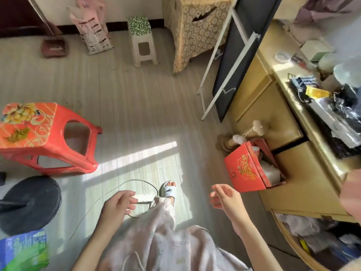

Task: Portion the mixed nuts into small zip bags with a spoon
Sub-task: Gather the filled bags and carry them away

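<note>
I am seeing no nuts, zip bags or spoon here. At lower right of the frame a red cardboard box (pixel 247 169) is standing open with pale packets inside. My left hand (pixel 119 205) and right hand (pixel 226 198) are hanging loosely open, holding nothing. A glossy red plastic stool (pixel 39 133) is sitting at left.

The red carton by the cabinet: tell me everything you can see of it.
The red carton looks like printed cardboard with gold lettering and patterning on its side. It sits on the floor against the yellow-wood cabinet, tilted, with its top flaps open. Something white and a red-and-white item show inside; I cannot identify them. Neither hand touches it; the right hand hovers nearby.
</note>
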Action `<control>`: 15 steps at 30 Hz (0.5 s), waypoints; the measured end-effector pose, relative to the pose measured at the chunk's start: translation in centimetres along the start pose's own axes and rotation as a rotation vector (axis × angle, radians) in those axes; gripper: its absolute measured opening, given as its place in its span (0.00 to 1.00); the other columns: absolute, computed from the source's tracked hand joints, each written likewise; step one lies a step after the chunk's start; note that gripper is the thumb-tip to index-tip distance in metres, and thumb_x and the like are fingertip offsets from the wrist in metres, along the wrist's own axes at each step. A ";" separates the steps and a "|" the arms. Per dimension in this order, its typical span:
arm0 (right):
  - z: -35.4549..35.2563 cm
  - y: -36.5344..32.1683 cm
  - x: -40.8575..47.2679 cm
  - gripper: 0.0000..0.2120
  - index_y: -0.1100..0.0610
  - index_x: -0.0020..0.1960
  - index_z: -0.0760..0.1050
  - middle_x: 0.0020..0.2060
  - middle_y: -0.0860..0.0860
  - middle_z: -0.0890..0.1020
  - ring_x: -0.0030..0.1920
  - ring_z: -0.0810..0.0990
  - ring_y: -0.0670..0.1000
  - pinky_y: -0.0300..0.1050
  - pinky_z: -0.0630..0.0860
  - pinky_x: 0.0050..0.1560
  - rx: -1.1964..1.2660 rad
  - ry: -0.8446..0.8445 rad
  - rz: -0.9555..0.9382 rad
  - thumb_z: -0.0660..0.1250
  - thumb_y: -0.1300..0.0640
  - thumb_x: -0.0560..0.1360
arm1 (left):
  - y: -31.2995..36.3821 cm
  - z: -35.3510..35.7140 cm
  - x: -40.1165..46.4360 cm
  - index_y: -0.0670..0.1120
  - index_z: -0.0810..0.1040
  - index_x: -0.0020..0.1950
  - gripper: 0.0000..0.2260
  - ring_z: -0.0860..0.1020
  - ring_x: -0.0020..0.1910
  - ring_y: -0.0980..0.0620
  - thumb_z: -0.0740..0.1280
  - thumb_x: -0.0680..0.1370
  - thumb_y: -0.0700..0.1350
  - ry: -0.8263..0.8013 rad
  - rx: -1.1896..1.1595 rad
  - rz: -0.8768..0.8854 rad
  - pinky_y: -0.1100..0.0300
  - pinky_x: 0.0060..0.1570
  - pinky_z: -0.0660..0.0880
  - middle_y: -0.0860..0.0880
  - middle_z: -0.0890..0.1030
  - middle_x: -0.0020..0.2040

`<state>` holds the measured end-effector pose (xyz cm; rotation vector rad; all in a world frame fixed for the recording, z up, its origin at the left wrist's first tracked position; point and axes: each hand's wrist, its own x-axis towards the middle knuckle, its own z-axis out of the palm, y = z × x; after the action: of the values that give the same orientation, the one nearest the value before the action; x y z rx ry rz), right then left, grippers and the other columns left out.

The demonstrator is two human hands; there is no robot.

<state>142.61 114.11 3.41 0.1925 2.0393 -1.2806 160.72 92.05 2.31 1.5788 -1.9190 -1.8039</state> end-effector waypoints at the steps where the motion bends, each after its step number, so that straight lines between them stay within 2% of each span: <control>1: 0.4 -1.6 1.5 0.07 0.57 0.45 0.78 0.32 0.49 0.80 0.29 0.79 0.43 0.43 0.77 0.37 0.011 -0.011 -0.010 0.63 0.58 0.79 | 1.7 -0.1 2.1 0.45 0.78 0.43 0.12 0.78 0.36 0.46 0.58 0.80 0.37 -0.025 0.018 0.021 0.59 0.36 0.73 0.44 0.82 0.38; 3: 1.2 -4.3 4.6 0.07 0.57 0.45 0.78 0.31 0.49 0.80 0.29 0.79 0.43 0.41 0.77 0.36 0.034 -0.018 -0.024 0.62 0.58 0.79 | 4.4 -0.2 6.3 0.45 0.78 0.44 0.12 0.78 0.37 0.46 0.57 0.80 0.36 -0.056 0.088 0.067 0.59 0.37 0.73 0.45 0.82 0.38; 5: 1.8 -6.8 4.1 0.07 0.57 0.45 0.78 0.31 0.49 0.80 0.29 0.78 0.43 0.40 0.76 0.35 0.071 -0.032 -0.058 0.62 0.58 0.79 | 7.2 -0.2 7.0 0.46 0.78 0.44 0.12 0.77 0.36 0.47 0.57 0.80 0.36 -0.090 0.127 0.123 0.59 0.37 0.72 0.46 0.82 0.38; 6: 2.5 -11.2 10.2 0.07 0.58 0.45 0.78 0.31 0.49 0.80 0.29 0.78 0.44 0.39 0.76 0.35 0.073 -0.009 -0.052 0.63 0.59 0.79 | 12.1 0.6 14.2 0.48 0.77 0.43 0.13 0.77 0.36 0.48 0.57 0.80 0.36 -0.107 0.171 0.147 0.60 0.37 0.72 0.47 0.81 0.38; 7: 2.7 -13.1 12.2 0.07 0.58 0.45 0.78 0.31 0.49 0.80 0.29 0.78 0.44 0.38 0.76 0.34 0.089 0.002 -0.044 0.63 0.59 0.78 | 14.4 0.9 16.8 0.49 0.77 0.42 0.13 0.77 0.35 0.49 0.57 0.80 0.36 -0.117 0.180 0.145 0.61 0.37 0.72 0.47 0.82 0.38; 9: 3.0 -14.3 11.8 0.06 0.59 0.46 0.78 0.32 0.50 0.80 0.29 0.78 0.44 0.38 0.76 0.33 0.099 -0.011 -0.051 0.63 0.59 0.78 | 16.0 1.2 17.0 0.49 0.77 0.42 0.13 0.77 0.35 0.50 0.57 0.80 0.36 -0.126 0.194 0.178 0.61 0.37 0.73 0.48 0.82 0.38; 12: 3.4 -16.9 15.4 0.06 0.59 0.47 0.78 0.32 0.50 0.80 0.30 0.79 0.44 0.38 0.76 0.32 0.099 0.010 -0.030 0.63 0.59 0.78 | 19.1 2.7 20.5 0.48 0.77 0.42 0.13 0.78 0.35 0.49 0.57 0.80 0.36 -0.098 0.100 0.170 0.58 0.38 0.73 0.48 0.81 0.37; 15: 3.8 -20.7 19.9 0.06 0.58 0.47 0.77 0.30 0.47 0.80 0.30 0.79 0.45 0.40 0.76 0.34 0.089 0.004 -0.018 0.63 0.58 0.79 | 22.4 4.0 24.1 0.47 0.77 0.42 0.13 0.77 0.34 0.49 0.57 0.81 0.36 -0.065 0.030 0.152 0.61 0.36 0.74 0.47 0.80 0.36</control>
<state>120.05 95.99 4.93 0.2183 1.9935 -1.3841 133.36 73.52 4.87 1.3576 -2.0416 -1.7936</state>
